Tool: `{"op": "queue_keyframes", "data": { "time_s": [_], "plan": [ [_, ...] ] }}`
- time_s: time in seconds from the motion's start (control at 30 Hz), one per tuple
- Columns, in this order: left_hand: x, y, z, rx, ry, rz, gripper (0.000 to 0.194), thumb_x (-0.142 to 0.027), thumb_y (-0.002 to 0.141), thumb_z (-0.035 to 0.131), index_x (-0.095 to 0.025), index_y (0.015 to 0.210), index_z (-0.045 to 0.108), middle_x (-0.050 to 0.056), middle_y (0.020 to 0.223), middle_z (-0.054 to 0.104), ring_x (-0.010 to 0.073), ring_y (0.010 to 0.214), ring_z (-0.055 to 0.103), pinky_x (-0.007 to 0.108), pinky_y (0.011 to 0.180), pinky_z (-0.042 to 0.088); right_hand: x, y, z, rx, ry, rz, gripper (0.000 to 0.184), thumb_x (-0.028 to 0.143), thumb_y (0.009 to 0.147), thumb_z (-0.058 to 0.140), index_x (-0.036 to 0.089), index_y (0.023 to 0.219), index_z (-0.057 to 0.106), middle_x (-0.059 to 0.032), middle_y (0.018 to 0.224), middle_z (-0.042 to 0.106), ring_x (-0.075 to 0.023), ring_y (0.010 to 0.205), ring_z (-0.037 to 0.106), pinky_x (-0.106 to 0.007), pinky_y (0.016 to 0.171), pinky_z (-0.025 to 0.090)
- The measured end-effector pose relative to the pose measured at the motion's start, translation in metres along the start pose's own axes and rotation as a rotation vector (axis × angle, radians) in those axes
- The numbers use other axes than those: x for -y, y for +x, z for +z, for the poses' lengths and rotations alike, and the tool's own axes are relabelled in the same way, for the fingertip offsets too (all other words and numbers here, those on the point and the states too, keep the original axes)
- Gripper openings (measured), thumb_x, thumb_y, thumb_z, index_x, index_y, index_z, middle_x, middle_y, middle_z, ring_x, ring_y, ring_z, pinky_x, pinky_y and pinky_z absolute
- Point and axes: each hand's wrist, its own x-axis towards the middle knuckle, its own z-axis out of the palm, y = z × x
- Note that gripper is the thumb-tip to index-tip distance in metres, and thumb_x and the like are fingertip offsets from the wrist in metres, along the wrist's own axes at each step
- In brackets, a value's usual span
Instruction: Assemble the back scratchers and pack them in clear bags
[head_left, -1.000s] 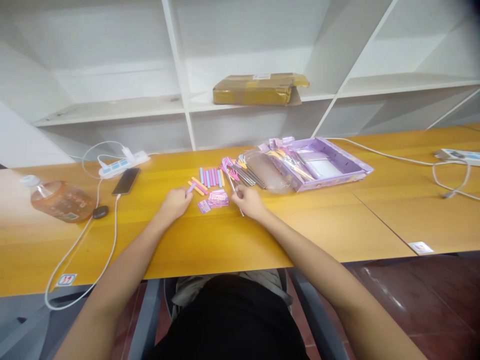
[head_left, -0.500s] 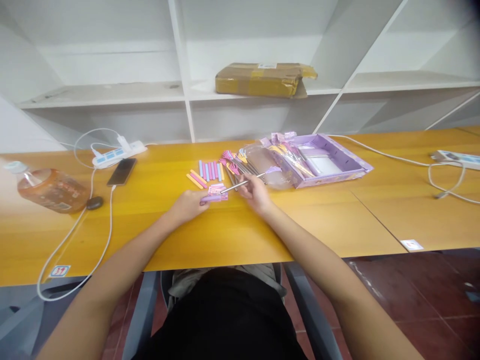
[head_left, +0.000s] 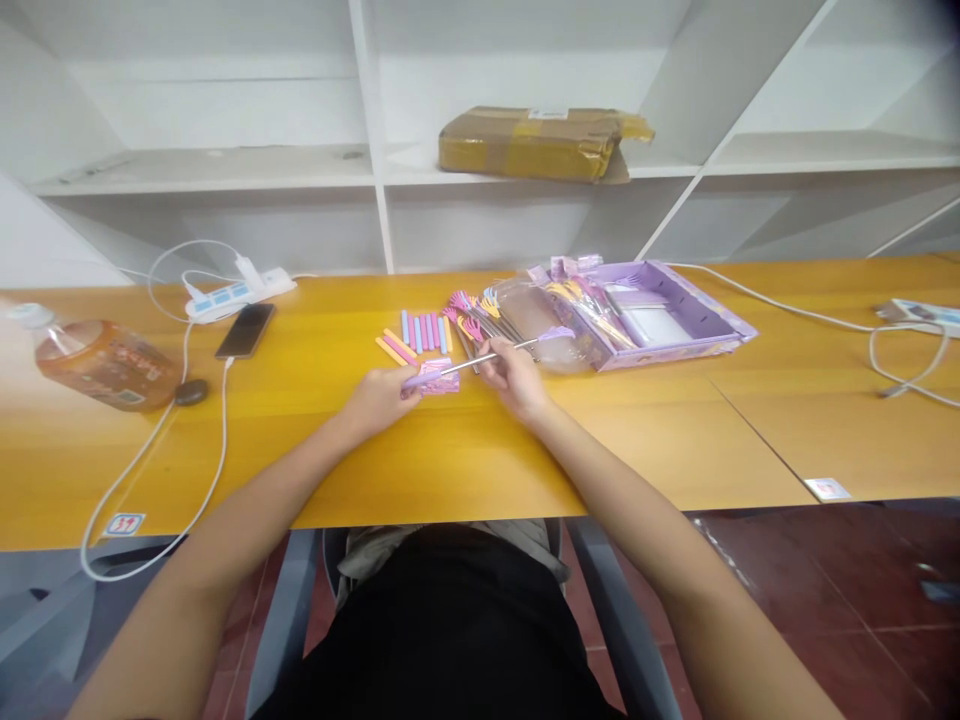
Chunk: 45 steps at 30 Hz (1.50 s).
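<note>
- The left hand [head_left: 384, 398] pinches a purple sleeve [head_left: 427, 378] between thumb and fingers, near the sleeve's left end.
- The right hand [head_left: 516, 380] pinches a thin metal rod [head_left: 486, 358] partway along, its fingers curled.
- The rod is silvery and straight, with a small purple claw head [head_left: 555, 333] at its right end; its left end meets the sleeve, though whether it sits inside is too small to tell.
- Rod and sleeve form one slanting line between the hands, above the table, with the claw head extending to the right past the right hand's grip.
- Pink printed cards [head_left: 442, 378] lie just below the sleeve.
- Beyond them, blue, pink and purple sleeves [head_left: 424, 333] stand in a row, with yellow and pink ones [head_left: 396, 347] slanting at its left.
- Metal rods with colored claw heads [head_left: 484, 315] are heaped near the right hand, beside clear plastic [head_left: 532, 315] and an open purple box [head_left: 701, 320] holding more pieces.
- The yellow-brown wooden table [head_left: 450, 460] also bears a phone [head_left: 246, 330], a white power strip [head_left: 238, 294] and an orange bottle [head_left: 109, 365], lying tilted at far left.
- Behind are white shelves [head_left: 247, 165], one bearing a taped carton [head_left: 532, 145]; the floor [head_left: 832, 590] is reddish tile.
</note>
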Motion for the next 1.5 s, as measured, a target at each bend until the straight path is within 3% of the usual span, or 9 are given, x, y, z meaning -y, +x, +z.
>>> {"op": "queue_keyframes", "data": {
  "time_s": [0.07,0.17,0.27,0.37,0.63,0.97,1.1,1.3,1.5],
  "plan": [
    [-0.002,-0.002,0.001,-0.044,-0.027,0.020,0.017,-0.033,0.097,0.073,-0.023,0.110,0.076,0.001,0.081,0.079,0.0198,0.070,0.074,0.028,0.067,0.051,0.000,0.000,0.000,0.005,-0.008,-0.009,0.040,0.058,0.093,0.077,0.022,0.084,0.065,0.0055,0.059,0.052,-0.0074,0.045,0.027,-0.023,0.043,0.018],
    [-0.005,-0.005,0.000,-0.093,-0.081,0.065,0.039,-0.039,0.099,0.073,-0.025,0.136,0.072,0.006,0.115,0.086,0.0227,0.093,0.082,0.030,0.083,0.061,-0.001,0.001,-0.001,0.008,-0.008,-0.012,0.040,0.059,0.093,0.078,0.021,0.084,0.068,0.0054,0.059,0.052,-0.0074,0.046,0.028,-0.023,0.044,0.021],
    [-0.005,-0.006,-0.001,-0.095,-0.135,0.150,0.040,-0.038,0.104,0.068,-0.028,0.142,0.071,0.006,0.137,0.081,0.0236,0.115,0.080,0.033,0.100,0.062,-0.004,0.001,-0.002,0.013,-0.007,-0.005,0.043,0.061,0.092,0.079,0.021,0.080,0.068,0.0056,0.056,0.049,-0.0075,0.045,0.029,-0.024,0.043,0.022],
    [-0.002,-0.006,-0.002,-0.104,-0.164,0.203,0.032,-0.035,0.107,0.063,-0.029,0.136,0.075,0.005,0.128,0.084,0.0213,0.110,0.080,0.032,0.097,0.062,-0.006,0.000,-0.002,0.026,-0.014,-0.002,0.046,0.064,0.091,0.081,0.020,0.079,0.071,0.0050,0.053,0.048,-0.0084,0.046,0.032,-0.024,0.043,0.025],
    [-0.007,-0.006,-0.001,-0.307,-0.249,0.200,0.017,-0.035,0.102,0.070,-0.021,0.110,0.076,0.006,0.099,0.079,0.0171,0.081,0.072,0.029,0.075,0.058,-0.010,-0.007,0.002,0.005,-0.007,0.084,0.043,0.061,0.094,0.079,0.021,0.080,0.076,0.0011,0.061,0.058,-0.0108,0.052,0.043,-0.025,0.046,0.036],
    [-0.013,-0.005,-0.004,-0.362,-0.274,0.231,0.008,-0.025,0.098,0.072,-0.022,0.104,0.075,0.005,0.098,0.079,0.0174,0.083,0.072,0.028,0.073,0.056,-0.003,-0.007,0.008,0.140,-0.007,0.114,0.043,0.062,0.096,0.077,0.020,0.085,0.077,-0.0008,0.070,0.064,-0.0118,0.058,0.051,-0.025,0.053,0.042],
    [-0.012,0.000,-0.010,-0.422,-0.233,0.249,0.005,-0.025,0.097,0.074,-0.021,0.099,0.075,0.006,0.095,0.079,0.0179,0.081,0.071,0.030,0.072,0.056,-0.002,0.006,-0.002,0.050,0.085,0.068,0.040,0.060,0.091,0.082,0.020,0.092,0.079,0.0023,0.069,0.058,-0.0093,0.055,0.044,-0.023,0.051,0.038],
    [-0.010,0.004,-0.019,-0.498,-0.211,0.233,0.006,-0.028,0.098,0.077,-0.022,0.095,0.076,0.005,0.092,0.079,0.0194,0.084,0.072,0.034,0.077,0.058,0.004,0.016,-0.020,-0.136,0.279,0.067,0.045,0.067,0.099,0.067,0.023,0.090,0.071,0.0058,0.063,0.046,-0.0099,0.047,0.029,-0.024,0.044,0.032],
    [-0.008,0.005,-0.019,-0.546,-0.288,0.175,0.010,-0.031,0.097,0.080,-0.023,0.096,0.075,0.003,0.091,0.077,0.0161,0.075,0.067,0.030,0.066,0.051,0.002,0.019,-0.033,-0.259,0.262,0.032,0.041,0.063,0.102,0.065,0.026,0.085,0.059,0.0073,0.061,0.041,-0.0106,0.044,0.030,-0.023,0.041,0.032]
  ]
}}
